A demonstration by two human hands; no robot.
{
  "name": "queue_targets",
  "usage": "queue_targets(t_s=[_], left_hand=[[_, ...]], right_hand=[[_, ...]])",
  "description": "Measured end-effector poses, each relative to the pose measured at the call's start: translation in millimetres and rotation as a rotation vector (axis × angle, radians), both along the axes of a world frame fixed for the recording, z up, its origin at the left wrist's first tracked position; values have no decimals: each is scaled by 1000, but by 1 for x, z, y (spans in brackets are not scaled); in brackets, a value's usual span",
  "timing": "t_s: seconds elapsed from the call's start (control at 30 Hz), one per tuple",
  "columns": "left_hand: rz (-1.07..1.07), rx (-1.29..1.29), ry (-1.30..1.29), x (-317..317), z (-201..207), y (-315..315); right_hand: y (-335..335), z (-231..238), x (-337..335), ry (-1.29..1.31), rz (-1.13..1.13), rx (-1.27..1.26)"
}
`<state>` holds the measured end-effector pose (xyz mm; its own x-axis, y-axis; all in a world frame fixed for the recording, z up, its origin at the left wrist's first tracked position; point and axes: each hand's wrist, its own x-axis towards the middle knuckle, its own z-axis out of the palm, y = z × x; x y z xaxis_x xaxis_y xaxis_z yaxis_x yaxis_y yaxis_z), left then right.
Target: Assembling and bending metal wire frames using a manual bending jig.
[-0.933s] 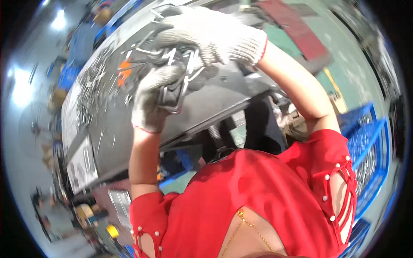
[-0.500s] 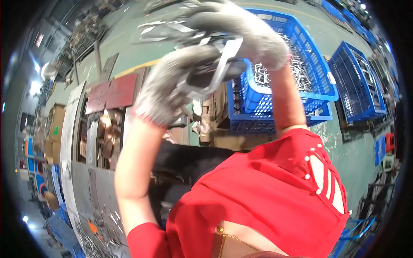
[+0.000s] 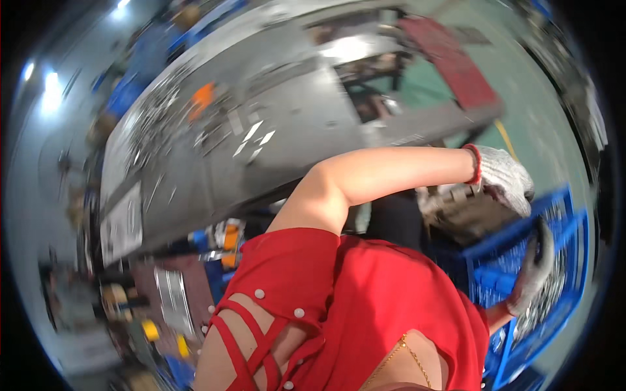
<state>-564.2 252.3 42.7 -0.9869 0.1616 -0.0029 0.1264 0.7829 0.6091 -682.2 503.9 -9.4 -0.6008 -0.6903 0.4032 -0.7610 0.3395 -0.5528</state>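
My left hand (image 3: pixel 508 180), in a grey-white knit glove with a red cuff, is stretched out to the right above the near corner of a blue plastic crate (image 3: pixel 577 287). Its fingers curve loosely downward and hold nothing that I can see. Over the crate, my right hand (image 3: pixel 533 268) wears a matching glove, with its fingers extended and nothing visible in it. Small shiny metal parts (image 3: pixel 546 296) lie in the crate beside and below the right hand. Motion blur softens both hands and their fingertips.
A grey metal workbench (image 3: pixel 280 111) spans the upper left, with scattered metal pieces (image 3: pixel 251 140) and an orange item (image 3: pixel 202 100) on it. At its far end is a dark red plate (image 3: pixel 450 62). A brown carton (image 3: pixel 469 212) stands between bench and crate.
My view has swung round, bringing the bench across the top and the crate to the lower right. The bent metal parts earlier in my raised hands no longer show there; both hands are now lower.
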Motion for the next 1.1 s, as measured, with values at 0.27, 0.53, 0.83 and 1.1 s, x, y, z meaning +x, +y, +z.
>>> queue_targets(t_s=[0.27, 0.53, 0.83, 1.1], left_hand=[[1298, -337, 213, 377, -11, -76], [1924, -728, -250, 611, -51, 12], [1905, -715, -57, 624, -85, 25], [1762, -578, -176, 570, -71, -9]], right_hand=[[-292, 20, 198, 438, 1288, 88], [-425, 7, 353, 600, 1770, 108], [-399, -19, 400, 510, 1733, -114], [-446, 7, 499, 733, 1704, -251]])
